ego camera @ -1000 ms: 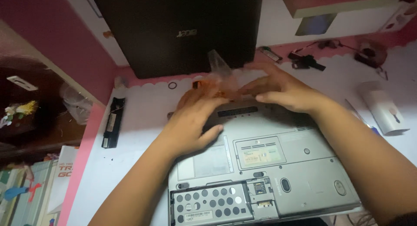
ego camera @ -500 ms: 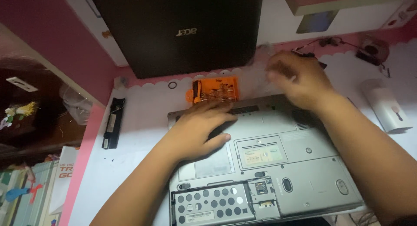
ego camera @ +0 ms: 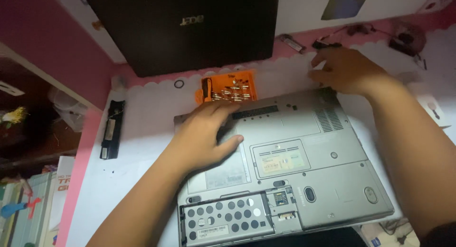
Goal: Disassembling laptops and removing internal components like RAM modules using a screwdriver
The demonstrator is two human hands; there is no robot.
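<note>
A silver laptop [ego camera: 294, 147] lies upside down on the white table, its bottom panels and vents facing up. My left hand [ego camera: 204, 138] rests flat on its far left part, fingers spread, holding nothing. Just beyond the laptop's far edge sits an open orange case [ego camera: 228, 89] with several screwdriver bits in it. My right hand [ego camera: 346, 71] is on the table past the laptop's far right corner, fingers bent downward. Whether it holds anything is hidden.
A closed black laptop [ego camera: 190, 28] leans at the back. A long black battery [ego camera: 111, 128] lies on the left and a small ring [ego camera: 178, 83] beside the case. Loose parts [ego camera: 403, 38] lie at the back right, a white device [ego camera: 434, 109] on the right, books [ego camera: 28, 204] lower left.
Both hands were over the orange case with a clear lid. My right hand has swung right to the table; my left hand has settled flat on the laptop. The case now shows uncovered.
</note>
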